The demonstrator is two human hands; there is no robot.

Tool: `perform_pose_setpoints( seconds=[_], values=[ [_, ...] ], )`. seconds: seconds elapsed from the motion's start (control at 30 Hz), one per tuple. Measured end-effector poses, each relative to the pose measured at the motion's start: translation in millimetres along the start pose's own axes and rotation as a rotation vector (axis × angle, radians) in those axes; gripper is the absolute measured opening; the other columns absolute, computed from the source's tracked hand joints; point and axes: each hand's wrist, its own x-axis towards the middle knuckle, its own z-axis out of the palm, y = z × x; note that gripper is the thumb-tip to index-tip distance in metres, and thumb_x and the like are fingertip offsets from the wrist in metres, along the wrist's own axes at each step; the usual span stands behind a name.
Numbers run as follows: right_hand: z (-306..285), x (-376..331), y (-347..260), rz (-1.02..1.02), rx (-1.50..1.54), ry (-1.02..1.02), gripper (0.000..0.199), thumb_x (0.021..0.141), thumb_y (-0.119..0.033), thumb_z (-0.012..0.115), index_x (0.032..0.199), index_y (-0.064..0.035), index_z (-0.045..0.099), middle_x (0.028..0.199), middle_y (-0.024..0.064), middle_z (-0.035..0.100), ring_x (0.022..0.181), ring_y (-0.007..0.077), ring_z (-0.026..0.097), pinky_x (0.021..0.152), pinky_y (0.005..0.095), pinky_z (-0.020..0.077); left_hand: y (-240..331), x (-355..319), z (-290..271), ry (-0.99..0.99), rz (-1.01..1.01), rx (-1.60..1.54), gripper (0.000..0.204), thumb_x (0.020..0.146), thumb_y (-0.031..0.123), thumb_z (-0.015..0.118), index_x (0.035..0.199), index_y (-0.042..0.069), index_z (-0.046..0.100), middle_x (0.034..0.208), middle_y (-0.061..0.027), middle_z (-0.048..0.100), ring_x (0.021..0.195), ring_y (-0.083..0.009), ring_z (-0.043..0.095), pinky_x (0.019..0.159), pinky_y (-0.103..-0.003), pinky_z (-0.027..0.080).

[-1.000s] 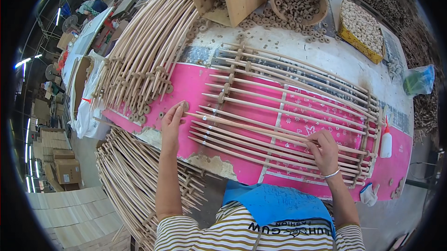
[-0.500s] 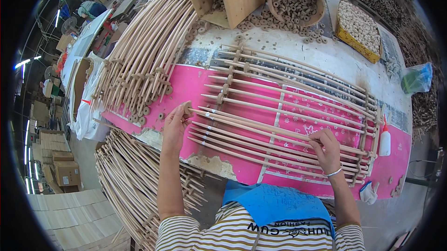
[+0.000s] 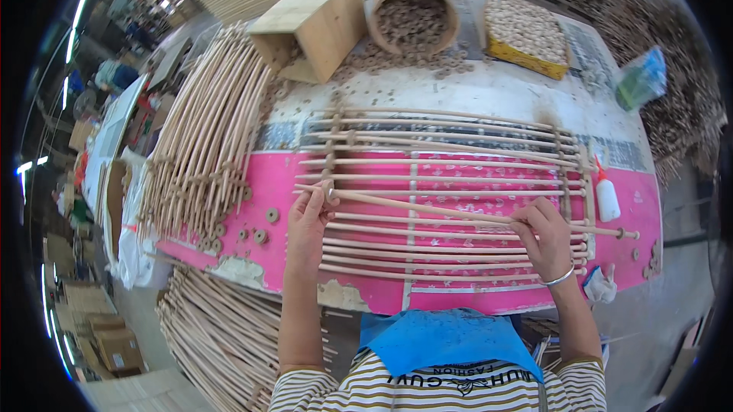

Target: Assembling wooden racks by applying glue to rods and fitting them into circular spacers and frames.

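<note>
hands: two, left hand (image 3: pixel 308 222) and right hand (image 3: pixel 544 236)
lifted rod (image 3: pixel 427 210): one
glue bottle (image 3: pixel 607 198): one
wooden box (image 3: pixel 309 26): one
round basket (image 3: pixel 414 11): one
yellow tray (image 3: pixel 525 57): one

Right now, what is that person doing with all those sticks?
A person is holding one thin wooden rod with both hands: the left hand pinches its left end, and the right hand grips it farther along. The rod lies slanted over a row of similar rods set side by side on a pink worktable. A white glue bottle stands nearby.
</note>
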Motion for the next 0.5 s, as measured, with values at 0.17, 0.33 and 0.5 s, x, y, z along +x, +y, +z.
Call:
perform_pose_setpoints(
  seconds=[0.17, 0.33, 0.5],
  values=[
    [-52, -49, 33, 0.106, -0.124, 0.068, 0.02, 0.086, -0.013, 0.079, 0.103, -0.0067, 0.072, 0.085, 0.011, 0.063, 0.081, 0.0321, 0.066, 0.07, 0.0449, 0.0522, -13, 17, 83, -0.208, 0.089, 0.317, 0.035, 0.108, 0.021, 0.061, 0.138, 0.002, 0.066, 0.095, -0.0004, 0.064, 0.097, -0.0136, 0.063, 0.087, -0.028, 0.051],
    [-44, -83, 53, 0.091, -0.132, 0.142, 0.019, 0.098, -0.03, 0.066, 0.099, -0.0113, 0.065, 0.089, 0.0081, 0.061, 0.087, 0.0293, 0.067, 0.074, 0.0451, 0.0548, -95, 104, -1, -0.118, 0.616, 0.99, 0.037, 0.11, 0.022, 0.055, 0.139, 0.0, 0.059, 0.103, -0.0058, 0.064, 0.096, -0.0157, 0.063, 0.087, -0.029, 0.058],
    [-88, -176, 49, 0.315, -0.215, 0.332, 0.02, 0.1, -0.033, 0.064, 0.102, -0.0136, 0.066, 0.09, 0.0061, 0.064, 0.086, 0.0273, 0.067, 0.073, 0.0422, 0.0548, -52, 35, 185, -0.463, -0.04, 0.636, 0.034, 0.11, 0.021, 0.052, 0.132, 0.0, 0.067, 0.114, -0.0171, 0.069, 0.101, -0.0276, 0.065, 0.091, -0.042, 0.053]
  ],
)
